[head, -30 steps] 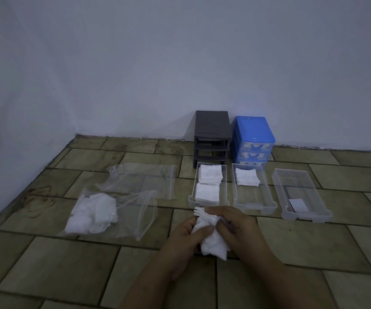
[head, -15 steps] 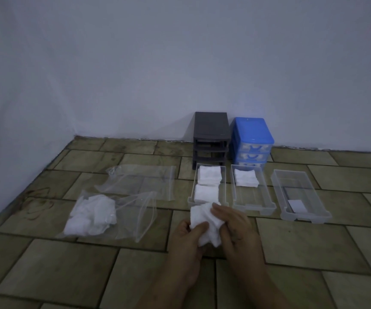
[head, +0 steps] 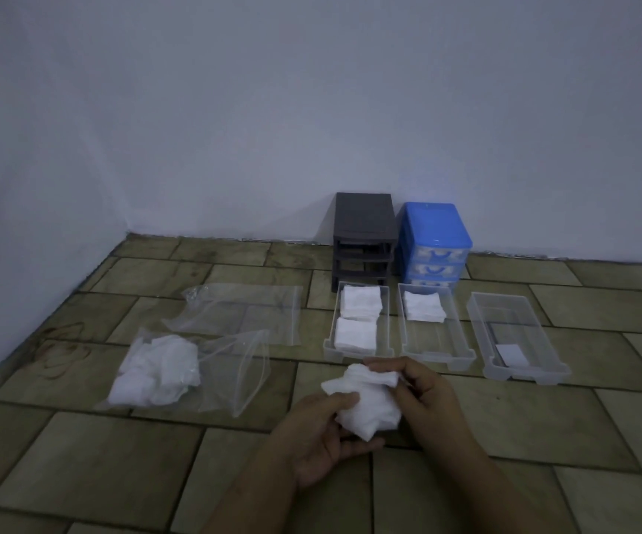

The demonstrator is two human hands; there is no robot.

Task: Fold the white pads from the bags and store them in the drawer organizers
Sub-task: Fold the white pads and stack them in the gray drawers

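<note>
A crumpled white pad (head: 367,404) is held low over the tiled floor between both hands. My left hand (head: 321,437) cups it from below with the thumb on its left side. My right hand (head: 423,395) pinches its upper right edge. Just beyond, the left clear drawer (head: 329,343) holds two folded pads (head: 359,306), the middle drawer (head: 462,348) holds one folded pad (head: 424,307) at its far end, and the right drawer (head: 542,370) holds only a small white slip. A clear bag (head: 234,373) with several loose pads (head: 157,370) lies to the left.
An empty clear bag (head: 242,312) lies behind the filled one. A dark grey drawer frame (head: 363,233) and a blue drawer unit (head: 435,240) stand against the white wall (head: 311,109). Tiled floor (head: 80,456) spreads all around.
The pad has been turned and reshaped between my hands, its upper edge drawn out to the right. Both hands stay in front of the left and middle drawers.
</note>
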